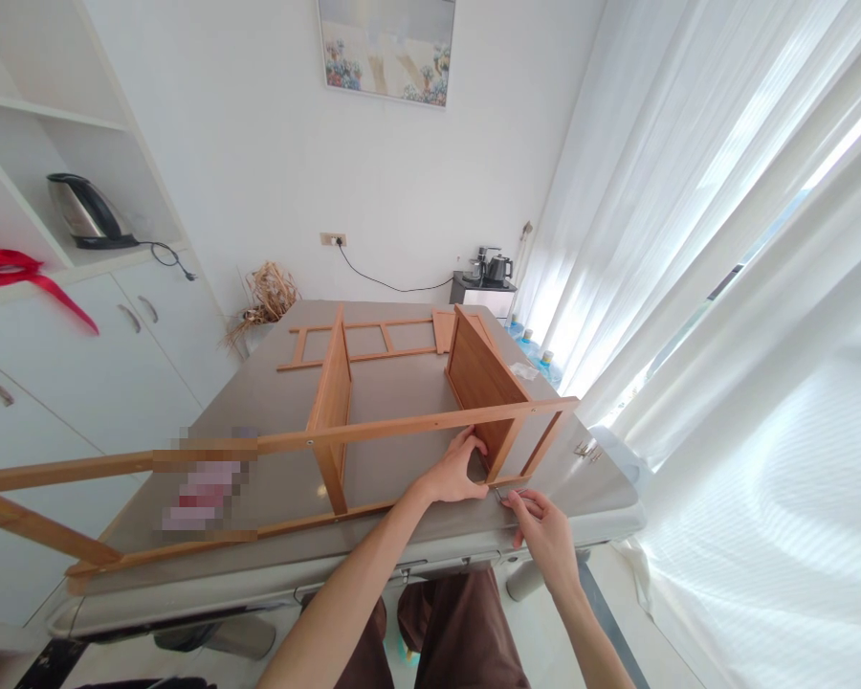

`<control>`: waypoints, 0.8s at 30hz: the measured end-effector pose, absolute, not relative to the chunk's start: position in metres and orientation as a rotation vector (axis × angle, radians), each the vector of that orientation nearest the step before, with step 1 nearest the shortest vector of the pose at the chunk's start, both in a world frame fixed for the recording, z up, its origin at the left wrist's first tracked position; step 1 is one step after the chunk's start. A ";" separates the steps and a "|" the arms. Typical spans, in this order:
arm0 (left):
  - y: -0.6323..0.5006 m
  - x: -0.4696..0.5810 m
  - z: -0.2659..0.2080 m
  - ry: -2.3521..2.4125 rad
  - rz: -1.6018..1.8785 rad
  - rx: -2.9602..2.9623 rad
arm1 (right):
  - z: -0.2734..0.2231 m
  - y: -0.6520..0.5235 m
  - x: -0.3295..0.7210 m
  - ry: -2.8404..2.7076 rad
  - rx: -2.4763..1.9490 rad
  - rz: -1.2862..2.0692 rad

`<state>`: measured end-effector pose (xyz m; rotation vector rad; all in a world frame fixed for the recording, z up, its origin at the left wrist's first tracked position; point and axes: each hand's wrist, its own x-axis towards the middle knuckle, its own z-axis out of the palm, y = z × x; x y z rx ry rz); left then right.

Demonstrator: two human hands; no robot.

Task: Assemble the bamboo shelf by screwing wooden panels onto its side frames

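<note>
At the near edge of the table (394, 383), my left hand (453, 477), thumb and fingers apart, braces the frame (416, 426) by its shelf (489, 378); my right hand (545, 538) pinches a key (500, 496). Probably tightening; next calls for steady turning.

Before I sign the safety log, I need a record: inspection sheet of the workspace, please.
Surface: grey table, partly covered.
Job's things: wooden frame; ladder-like piece lying beyond.
Clutter: small metal fasteners at right; pixelated item at left.
Hands: left hand on the frame's right panel; right hand holding a thin metal tool near it.
Cables: black cord from wall socket; kettle, plug loose.
Surroundings: cupboards left, curtains right.
</note>
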<state>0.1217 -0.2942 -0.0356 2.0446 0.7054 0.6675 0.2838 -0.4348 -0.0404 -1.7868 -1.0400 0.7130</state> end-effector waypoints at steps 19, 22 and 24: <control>-0.293 0.121 -0.038 0.697 0.658 2.050 | -0.053 -0.440 0.274 -1.470 -1.963 0.177; -0.293 0.120 -0.039 0.677 0.664 2.045 | -0.055 -0.441 0.272 -1.600 -1.957 0.014; -0.292 0.120 -0.040 0.667 0.670 2.043 | -0.056 -0.439 0.272 -1.610 -1.940 0.005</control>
